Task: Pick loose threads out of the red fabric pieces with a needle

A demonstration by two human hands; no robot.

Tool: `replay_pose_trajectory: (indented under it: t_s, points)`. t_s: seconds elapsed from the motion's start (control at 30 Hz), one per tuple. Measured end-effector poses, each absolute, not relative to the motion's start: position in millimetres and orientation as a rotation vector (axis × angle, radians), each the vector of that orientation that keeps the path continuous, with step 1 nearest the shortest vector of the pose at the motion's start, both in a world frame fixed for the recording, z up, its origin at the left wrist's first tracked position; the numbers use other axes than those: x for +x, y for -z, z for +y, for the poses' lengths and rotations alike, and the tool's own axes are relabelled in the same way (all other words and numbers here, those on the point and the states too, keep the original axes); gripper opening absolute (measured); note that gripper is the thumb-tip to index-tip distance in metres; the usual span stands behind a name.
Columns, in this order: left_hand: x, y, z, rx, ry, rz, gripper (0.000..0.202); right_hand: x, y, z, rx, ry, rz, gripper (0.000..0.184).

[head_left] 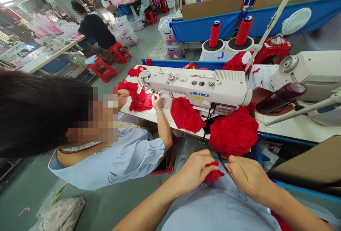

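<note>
My left hand (pixel 196 169) is closed around a small bunch of red fabric (pixel 214 175), held low in front of my body. Just to its right, my right hand (pixel 246 176) is closed in a pinch, fingertips toward the fabric. A thin dark thing shows at those fingertips, too small to name. Beyond my hands, a large heap of red ruffled fabric (pixel 234 131) hangs at the table edge, with a smaller red piece (pixel 186 114) left of it. Behind them stands a white sewing machine (pixel 197 87).
At left, a co-worker in a light blue top (pixel 128 153) sews red fabric (pixel 138 98) at this machine. Two red thread spools (pixel 243 32) stand above it. A dark bottle-like object (pixel 282 97) lies at right, near a second machine (pixel 306 71). A plastic-wrapped bundle (pixel 62 213) is on the floor.
</note>
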State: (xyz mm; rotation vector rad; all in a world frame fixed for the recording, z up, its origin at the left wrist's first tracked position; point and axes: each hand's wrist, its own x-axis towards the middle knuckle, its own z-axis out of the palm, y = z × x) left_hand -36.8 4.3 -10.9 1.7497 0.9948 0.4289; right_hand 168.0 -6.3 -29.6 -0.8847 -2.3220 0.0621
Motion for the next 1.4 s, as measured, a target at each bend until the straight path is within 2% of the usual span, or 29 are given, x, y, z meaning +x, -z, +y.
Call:
replay_pose_trajectory:
  t_s: [0.03,0.07,0.13,0.23,0.43,0.57,0.73,0.9,1.13,1.4]
  points:
    - [-38.3,8.1,6.2,1.752,-0.439,0.998,0.011,168.2,26.6,-5.1,-0.894,-0.054,-2.31,0.03]
    - [-39.4,4.9,8.3,1.752,-0.463,1.013,0.012,168.4,22.6,-3.4,-0.902,-0.046,-2.291,0.029]
    - [-39.8,-1.6,12.3,1.755,-0.526,1.061,0.025,167.3,13.0,-0.6,-0.915,-0.068,-2.239,0.024]
    - [-36.4,-7.6,14.5,1.79,-0.6,1.086,0.013,163.1,2.3,-0.8,-0.904,-0.179,-2.178,0.021]
    - [-35.7,-0.6,9.5,1.894,-0.836,1.006,0.028,173.1,20.9,3.4,-0.971,-0.042,-2.196,0.027]
    - [-38.2,4.9,13.5,1.749,-0.992,1.105,0.025,174.8,29.1,7.4,-1.031,-0.022,-2.138,0.025]
    - [-37.0,1.5,18.5,1.745,-1.009,1.18,0.023,163.9,6.7,3.9,-1.121,-0.168,-2.141,0.02]
    - [-33.7,2.8,17.0,1.79,-1.082,1.166,0.019,160.9,-8.3,11.5,-1.338,-0.139,-2.257,0.041]
    - [-31.4,0.7,17.3,1.597,-0.897,1.161,0.012,142.4,-16.8,21.1,-1.349,-0.964,-1.746,0.048]
    - [-29.8,-1.1,17.5,1.463,-0.923,1.122,0.012,140.7,-18.8,21.6,-1.277,-1.058,-1.693,0.043]
